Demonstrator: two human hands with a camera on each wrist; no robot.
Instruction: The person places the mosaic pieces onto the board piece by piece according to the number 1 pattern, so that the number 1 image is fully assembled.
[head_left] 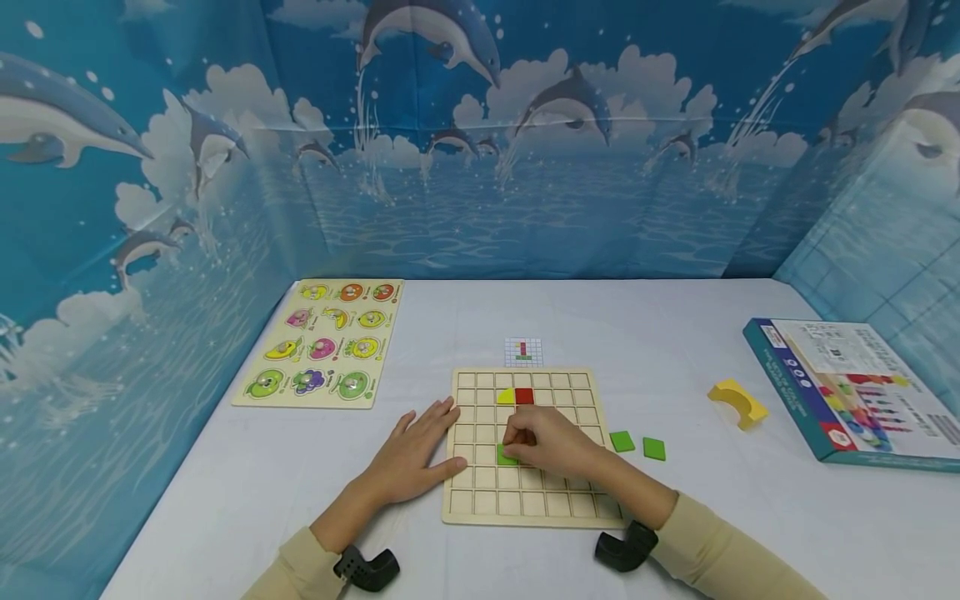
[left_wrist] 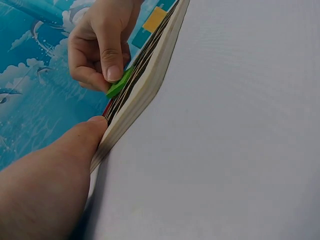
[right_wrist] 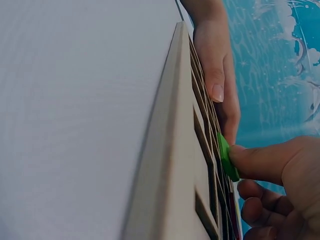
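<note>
The right hand point(head_left: 551, 442) pinches a green square tile point(head_left: 506, 456) between thumb and fingers, its grip closed on the tile, which sits tilted at a cell in the left-middle of the wooden grid board point(head_left: 525, 508); in the wrist views one edge of the tile looks lifted above the board's face. The left hand point(head_left: 420, 454) lies flat and relaxed on the white worktop point(head_left: 675, 333), fingers straight, its thumb side pressed to the board's left edge and holding nothing. A yellow piece point(head_left: 506, 396) and a red tile point(head_left: 524, 396) already sit in the second row, and a small pattern card point(head_left: 523, 352) lies just beyond the board. Two more green tiles point(head_left: 637, 444) wait near the board's right edge. To seat the tile well, it seems best to square its corners with the cell walls, lower the raised edge level, then press down lightly while the left hand braces the board against sliding.
</note>
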